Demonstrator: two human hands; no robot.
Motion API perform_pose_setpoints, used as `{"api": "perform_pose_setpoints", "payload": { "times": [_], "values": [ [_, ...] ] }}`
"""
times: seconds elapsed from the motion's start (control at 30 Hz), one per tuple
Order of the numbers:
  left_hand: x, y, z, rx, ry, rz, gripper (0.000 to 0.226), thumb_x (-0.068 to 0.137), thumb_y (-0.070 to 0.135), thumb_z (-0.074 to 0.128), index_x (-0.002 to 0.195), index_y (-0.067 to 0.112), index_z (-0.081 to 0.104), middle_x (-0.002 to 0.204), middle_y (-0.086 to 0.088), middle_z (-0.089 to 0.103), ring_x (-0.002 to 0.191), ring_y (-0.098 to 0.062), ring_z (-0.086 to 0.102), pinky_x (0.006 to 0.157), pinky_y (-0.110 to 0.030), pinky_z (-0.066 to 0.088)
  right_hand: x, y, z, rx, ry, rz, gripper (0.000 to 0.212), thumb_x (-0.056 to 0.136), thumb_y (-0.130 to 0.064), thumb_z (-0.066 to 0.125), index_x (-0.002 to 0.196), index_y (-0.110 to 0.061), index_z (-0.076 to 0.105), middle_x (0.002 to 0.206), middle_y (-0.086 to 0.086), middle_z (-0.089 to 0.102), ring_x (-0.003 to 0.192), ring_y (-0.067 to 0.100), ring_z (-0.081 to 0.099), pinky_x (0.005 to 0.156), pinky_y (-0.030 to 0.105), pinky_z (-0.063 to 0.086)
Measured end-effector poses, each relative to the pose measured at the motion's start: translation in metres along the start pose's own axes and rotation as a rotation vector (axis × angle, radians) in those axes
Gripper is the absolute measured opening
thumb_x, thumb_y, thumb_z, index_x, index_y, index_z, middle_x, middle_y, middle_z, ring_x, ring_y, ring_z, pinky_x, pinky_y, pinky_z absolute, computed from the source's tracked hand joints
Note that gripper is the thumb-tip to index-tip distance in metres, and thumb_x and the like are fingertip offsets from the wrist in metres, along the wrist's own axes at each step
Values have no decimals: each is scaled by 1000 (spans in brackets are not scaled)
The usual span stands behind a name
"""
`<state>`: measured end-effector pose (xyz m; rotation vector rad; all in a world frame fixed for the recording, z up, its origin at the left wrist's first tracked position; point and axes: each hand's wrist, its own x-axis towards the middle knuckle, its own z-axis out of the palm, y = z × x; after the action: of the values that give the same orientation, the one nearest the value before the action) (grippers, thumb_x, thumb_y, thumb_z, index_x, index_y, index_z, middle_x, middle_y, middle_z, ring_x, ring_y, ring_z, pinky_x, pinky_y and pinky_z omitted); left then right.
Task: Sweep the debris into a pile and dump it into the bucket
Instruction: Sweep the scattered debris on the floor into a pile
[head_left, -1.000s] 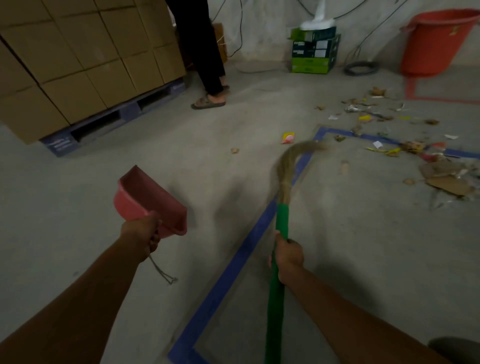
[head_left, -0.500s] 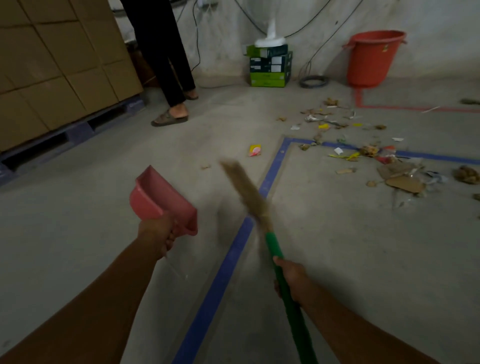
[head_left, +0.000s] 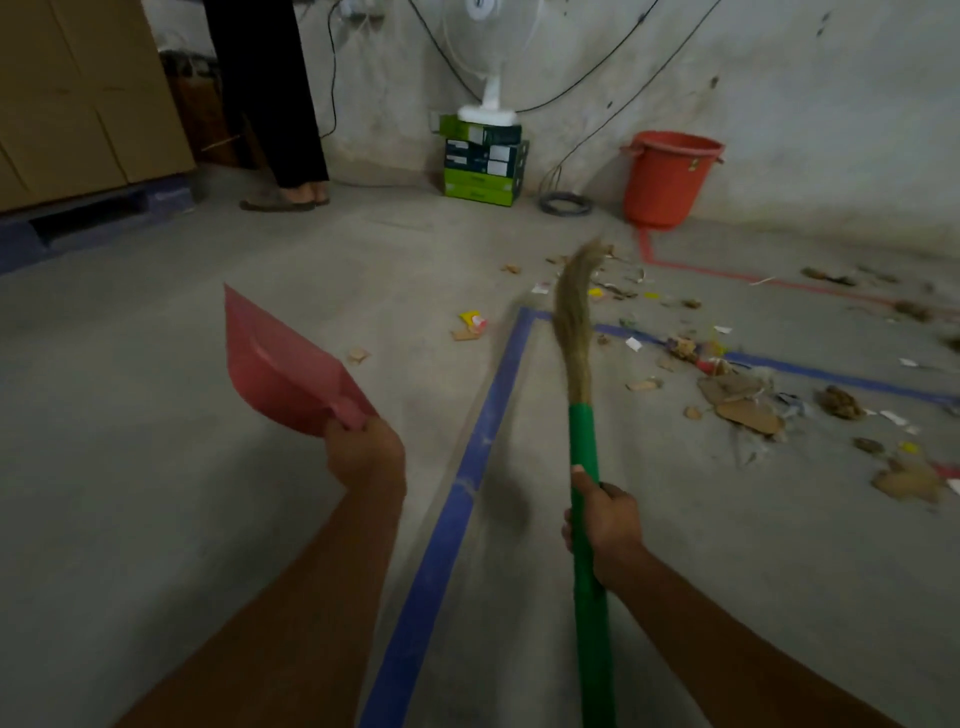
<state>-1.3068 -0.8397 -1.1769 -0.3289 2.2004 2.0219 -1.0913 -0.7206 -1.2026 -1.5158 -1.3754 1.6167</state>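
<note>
Concrete floor (head_left: 156, 519), dustpan (head_left: 280, 374), broom (head_left: 584, 441), debris (head_left: 748, 400) across blue tape (head_left: 467, 483), bucket (head_left: 670, 182) against wall (head_left: 831, 104)

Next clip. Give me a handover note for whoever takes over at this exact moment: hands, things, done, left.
Left grip: holds the pink plastic dustpan by its handle, off the floor.
Right grip: curled round the green handle of the straw-bristled broom, bristles blurred, pointing toward the litter.
Scattered paper and cardboard debris lies spread around the blue floor tape corner; the orange plastic bucket stands beyond it.
Done: no pile yet.
Left: sweep into a pile, scoop, tip into the bucket.
</note>
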Motion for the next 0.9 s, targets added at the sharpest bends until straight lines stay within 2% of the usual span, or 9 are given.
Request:
{"api": "perform_pose_setpoints", "payload": {
  "times": [0.07, 0.13, 0.3, 0.4, 0.5, 0.57, 0.67, 0.77, 0.9],
  "values": [
    [-2, 5, 1, -93, 22, 19, 54, 85, 31, 51, 130, 2, 58, 128, -23, 61, 117, -39, 57, 100, -42, 45, -7, -17, 15, -35, -82, 24, 36, 98, -34, 62, 93, 1, 60, 64, 18, 59, 46, 24, 53, 44, 31, 46],
    [0, 7, 1, -119, 75, 29, 48, 90, 27, 53, 130, 1, 60, 128, -23, 62, 118, -39, 57, 97, -39, 43, -9, -31, 31, -68, -169, 58, 35, 97, -33, 63, 91, 2, 58, 60, 17, 56, 42, 23, 50, 42, 29, 42],
    [13, -6, -1, -76, 48, -49, 58, 89, 38, 42, 125, -3, 61, 120, -26, 64, 112, -41, 60, 94, -43, 47, 3, -39, 68, -120, -326, 55, 34, 97, -31, 62, 80, -2, 54, 54, 14, 53, 40, 21, 47, 42, 27, 39],
    [45, -21, -18, -12, -168, -69, 26, 93, 21, 45, 101, 4, 63, 81, -14, 63, 76, -39, 65, 66, -36, 51, 6, -29, 92, -138, -405, 35, 34, 98, -32, 61, 79, -5, 54, 56, 12, 54, 39, 20, 47, 41, 25, 39],
    [70, -34, -53, -49, -203, -211, 19, 97, 18, 50, 83, 6, 56, 59, -5, 43, 30, -11, 38, 36, -13, 28, 3, -17, 121, -212, -523, 41, 35, 98, -36, 61, 82, -5, 57, 57, 9, 55, 38, 17, 49, 40, 23, 41],
    [79, -31, -80, -6, -177, -241, 24, 95, 15, 53, 72, 8, 52, 60, -7, 41, 27, -7, 30, 34, -10, 21, 1, -10, 145, -261, -611, 82, 37, 97, -37, 62, 81, -4, 59, 58, 9, 55, 38, 16, 49, 40, 22, 42],
    [87, -15, -120, 53, -181, -240, 15, 93, 14, 57, 80, 7, 58, 63, -8, 44, 27, -6, 30, 33, -9, 21, 7, -2, 176, -329, -695, 157, 37, 96, -35, 65, 81, -1, 62, 62, 12, 58, 42, 18, 53, 41, 22, 44],
    [85, -2, -153, 142, -210, -241, 15, 92, 12, 57, 101, 4, 65, 66, -8, 46, 30, -6, 30, 32, -11, 20, 29, 12, 185, -275, -657, 261, 33, 97, -32, 64, 86, -1, 60, 68, 15, 59, 50, 24, 55, 44, 28, 46],
    [74, 13, -169, 222, -172, -190, 24, 96, 18, 58, 102, -3, 68, 65, -8, 47, 34, -6, 30, 33, -12, 20, 74, 21, 176, -97, -413, 337, 38, 100, -34, 58, 92, 3, 61, 64, 16, 56, 48, 25, 52, 46, 32, 44]
  ]
}}
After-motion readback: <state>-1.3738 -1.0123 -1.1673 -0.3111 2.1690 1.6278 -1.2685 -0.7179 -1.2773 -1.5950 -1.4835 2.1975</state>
